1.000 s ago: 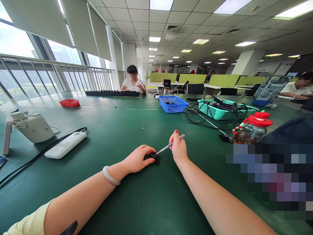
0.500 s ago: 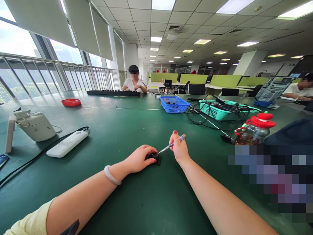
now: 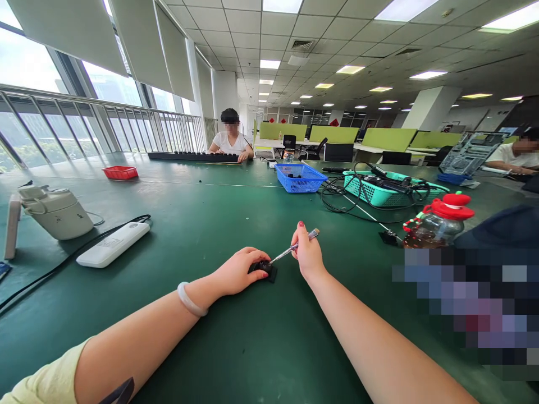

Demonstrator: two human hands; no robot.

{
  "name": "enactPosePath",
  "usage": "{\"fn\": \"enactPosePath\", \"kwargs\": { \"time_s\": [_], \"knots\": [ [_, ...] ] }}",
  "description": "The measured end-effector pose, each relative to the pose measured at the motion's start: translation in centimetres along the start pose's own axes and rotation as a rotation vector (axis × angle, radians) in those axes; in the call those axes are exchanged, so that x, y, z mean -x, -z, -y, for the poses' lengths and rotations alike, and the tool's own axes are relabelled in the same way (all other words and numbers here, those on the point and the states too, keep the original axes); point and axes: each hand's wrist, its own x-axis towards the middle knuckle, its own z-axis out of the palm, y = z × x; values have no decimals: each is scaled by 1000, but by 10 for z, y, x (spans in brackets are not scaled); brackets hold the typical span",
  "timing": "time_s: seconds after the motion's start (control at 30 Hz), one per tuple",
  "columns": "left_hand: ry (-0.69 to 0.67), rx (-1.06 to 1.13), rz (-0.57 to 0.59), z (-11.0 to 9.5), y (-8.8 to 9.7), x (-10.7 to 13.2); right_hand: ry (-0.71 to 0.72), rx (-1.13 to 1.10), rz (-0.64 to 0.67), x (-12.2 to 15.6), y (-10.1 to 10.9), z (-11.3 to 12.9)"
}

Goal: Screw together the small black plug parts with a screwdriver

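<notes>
My left hand (image 3: 244,270) is closed round a small black part (image 3: 266,269) that rests on the green tabletop (image 3: 202,348). A flat dark edge of that part sticks out past my thumb; its exact kind does not show. In my right hand (image 3: 309,255) is a slim screwdriver (image 3: 290,251) with a clear handle, held slanting down to the left. Its tip meets the black part between my left thumb and fingers, or is very close to it. The contact point is too small to make out.
A white power bank-like block (image 3: 113,244), black cable and cream bottle (image 3: 56,213) lie left. Ahead are a red tray (image 3: 120,173), a blue basket (image 3: 301,182) and a teal basket (image 3: 370,193) with cables. A red-capped jar (image 3: 440,224) stands right. A co-worker (image 3: 231,140) sits opposite.
My hands, the black part and the screwdriver keep nearly the same pose, with a slight shift of the view. Across the table, the co-worker's hand has lowered toward the long black strip.
</notes>
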Motion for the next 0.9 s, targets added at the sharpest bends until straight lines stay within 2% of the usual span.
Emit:
{"fn": "enactPosePath", "kwargs": {
  "time_s": [0.1, 0.2, 0.27, 0.4, 0.5, 0.57, 0.73, 0.83, 0.9],
  "knots": [
    [5, 6, 3, 0, 0, 0, 153, 105, 12, 6, -1, 7],
    [13, 1, 8, 0, 0, 0, 171, 117, 15, 7, -1, 8],
    [11, 1, 10, 0, 0, 0, 93, 62, 4, 3, -1, 5],
    [-1, 8, 4, 0, 0, 0, -153, -109, -1, -5, -1, -5],
    [-7, 8, -2, 0, -1, -1, -216, -152, 20, -8, 0, -8],
    [-7, 5, -6, 1, -1, -1, -154, -106, 30, -7, 1, -6],
    [-14, -15, -7, 3, -1, -1, 162, 81, 68, 4, 0, 10],
    [-11, -22, -4, 3, -1, -1, 225, 124, 73, 8, -1, 16],
    [-12, -25, -4, 2, 0, -1, 201, 98, 72, 7, -2, 14]
  ]
}}
